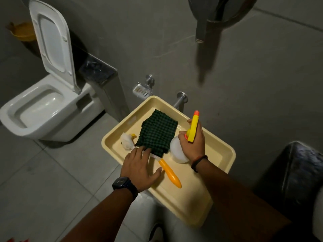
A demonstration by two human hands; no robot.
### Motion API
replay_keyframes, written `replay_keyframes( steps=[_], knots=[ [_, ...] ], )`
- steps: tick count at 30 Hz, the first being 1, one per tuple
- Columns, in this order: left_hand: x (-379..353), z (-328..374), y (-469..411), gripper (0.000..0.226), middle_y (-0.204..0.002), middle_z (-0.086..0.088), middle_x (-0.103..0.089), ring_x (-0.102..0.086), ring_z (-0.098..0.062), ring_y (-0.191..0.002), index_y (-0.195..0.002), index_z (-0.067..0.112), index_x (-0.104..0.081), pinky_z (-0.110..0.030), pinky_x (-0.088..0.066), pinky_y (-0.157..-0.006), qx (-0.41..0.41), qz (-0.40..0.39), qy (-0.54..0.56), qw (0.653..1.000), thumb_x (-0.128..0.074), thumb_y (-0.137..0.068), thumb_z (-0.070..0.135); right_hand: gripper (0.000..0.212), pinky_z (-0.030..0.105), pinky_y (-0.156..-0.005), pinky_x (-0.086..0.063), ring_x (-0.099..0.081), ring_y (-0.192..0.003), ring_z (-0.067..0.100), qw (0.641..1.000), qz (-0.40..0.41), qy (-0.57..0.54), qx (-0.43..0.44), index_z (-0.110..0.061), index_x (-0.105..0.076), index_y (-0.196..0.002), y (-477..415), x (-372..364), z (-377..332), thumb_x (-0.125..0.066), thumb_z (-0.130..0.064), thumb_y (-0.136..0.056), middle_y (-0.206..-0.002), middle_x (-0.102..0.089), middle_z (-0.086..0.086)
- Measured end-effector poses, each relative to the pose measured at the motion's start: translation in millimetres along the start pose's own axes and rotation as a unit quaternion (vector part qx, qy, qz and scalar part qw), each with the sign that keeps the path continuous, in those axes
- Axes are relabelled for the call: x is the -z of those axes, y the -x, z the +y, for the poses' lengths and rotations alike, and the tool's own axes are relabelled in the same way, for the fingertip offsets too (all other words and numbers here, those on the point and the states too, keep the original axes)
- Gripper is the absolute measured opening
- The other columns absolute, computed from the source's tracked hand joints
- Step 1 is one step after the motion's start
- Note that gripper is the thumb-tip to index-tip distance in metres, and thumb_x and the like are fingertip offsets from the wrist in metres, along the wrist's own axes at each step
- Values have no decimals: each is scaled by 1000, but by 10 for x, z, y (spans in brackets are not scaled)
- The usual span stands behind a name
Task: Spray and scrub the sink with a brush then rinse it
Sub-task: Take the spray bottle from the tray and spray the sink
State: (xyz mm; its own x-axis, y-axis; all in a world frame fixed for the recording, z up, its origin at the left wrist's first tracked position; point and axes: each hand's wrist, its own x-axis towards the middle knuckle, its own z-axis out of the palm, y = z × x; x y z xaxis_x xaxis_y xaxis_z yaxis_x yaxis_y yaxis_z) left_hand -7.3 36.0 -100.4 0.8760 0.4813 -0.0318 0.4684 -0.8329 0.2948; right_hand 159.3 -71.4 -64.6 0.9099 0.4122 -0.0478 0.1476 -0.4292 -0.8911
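A cream plastic tray (218, 151) holds the cleaning things. My right hand (193, 144) is closed around the neck of a white spray bottle (175, 151) with a yellow trigger head and an orange nozzle. A brush lies on the tray with a white bristle head (127, 142) and an orange handle (170, 172). A dark green checked cloth (158, 132) covers the brush's middle. My left hand (139, 169) rests flat, fingers spread, over the brush's white neck, at the cloth's near edge. The sink's edge (317, 215) shows only at the far right.
A white toilet (43, 109) with its lid raised stands at the left. A black counter corner (297, 172) is at the right. A chrome soap dish (142, 89) and a wall valve (181, 98) sit behind the tray. A tap spout (201, 30) hangs overhead. Grey floor tiles lie below.
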Motion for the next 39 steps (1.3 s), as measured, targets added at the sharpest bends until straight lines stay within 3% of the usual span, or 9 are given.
replay_keyframes(
  steps=[3,8,14,17,20,24,27,35,39],
  knots=[
    [98,34,-30,82,-133,-12,-51,-45,-31,-120,-130,17,-45,-47,-39,-98,-13,-9,-8,1000,-43,-70,73,71,31,-95,-46,-55,-118,28,998,0,-25,50,-8,-34,-143,22,28,-146,-67,4,-81,-132,-55,16],
    [388,359,-13,92,-144,-12,-40,-37,-34,-129,-141,22,-31,-50,-34,-104,-79,2,-27,996,-41,-69,77,82,29,-77,-56,-64,-80,21,978,78,-138,137,-55,-38,-124,75,518,-757,-63,6,-75,-114,-58,-9],
    [764,1513,188,78,-125,-10,-55,-48,-30,-113,-129,18,-46,-44,-43,-93,-180,36,6,983,-49,-70,70,72,31,-50,-50,-57,-57,27,969,126,-148,155,-32,-35,-141,559,1916,-1156,-54,-4,-78,-100,-57,9],
    [809,2282,442,69,-122,-12,-56,-50,-32,-111,-126,18,-47,-43,-45,-90,-233,49,41,970,-53,-73,61,48,27,-42,-46,-52,-45,15,969,130,-169,121,-19,-58,-122,1119,2769,-1038,-53,0,-78,-82,-59,-1],
    [729,3008,755,69,-126,-14,-54,-49,-32,-114,-129,17,-46,-43,-43,-93,-262,52,66,961,-50,-75,59,57,25,-37,-44,-52,-47,13,974,131,-174,62,-18,-59,-128,1754,3581,-790,-54,8,-77,-72,-58,-6],
    [444,3824,1179,79,-133,-14,-49,-43,-33,-121,-133,18,-40,-46,-38,-100,-271,40,91,957,-45,-71,66,68,24,-36,-42,-53,-63,24,979,142,-144,-38,-52,-63,-108,2594,4475,-350,-54,8,-76,-77,-55,4],
    [186,4225,1393,86,-146,-13,-36,-30,-32,-133,-139,21,-30,-46,-28,-110,-240,15,92,966,-42,-70,71,63,25,-37,-40,-51,-65,32,977,132,-106,-128,-45,-66,-112,3128,4964,11,-51,5,-77,-76,-57,8],
    [-106,4459,1415,90,-149,-13,-32,-23,-30,-137,-142,17,-26,-47,-23,-112,-233,24,65,970,-43,-70,69,23,19,-32,-32,-48,-40,18,946,126,-152,-258,-17,-70,-103,3552,5009,526,-57,-11,-85,-55,-53,8],
    [-134,4453,1422,89,-150,-11,-30,-21,-29,-138,-142,16,-24,-45,-20,-113,-238,28,43,970,-39,-71,68,25,25,-38,-37,-52,-50,28,941,133,-115,-290,-2,-69,-76,3389,4783,573,-61,-26,-77,-56,-63,11]
  ],
)
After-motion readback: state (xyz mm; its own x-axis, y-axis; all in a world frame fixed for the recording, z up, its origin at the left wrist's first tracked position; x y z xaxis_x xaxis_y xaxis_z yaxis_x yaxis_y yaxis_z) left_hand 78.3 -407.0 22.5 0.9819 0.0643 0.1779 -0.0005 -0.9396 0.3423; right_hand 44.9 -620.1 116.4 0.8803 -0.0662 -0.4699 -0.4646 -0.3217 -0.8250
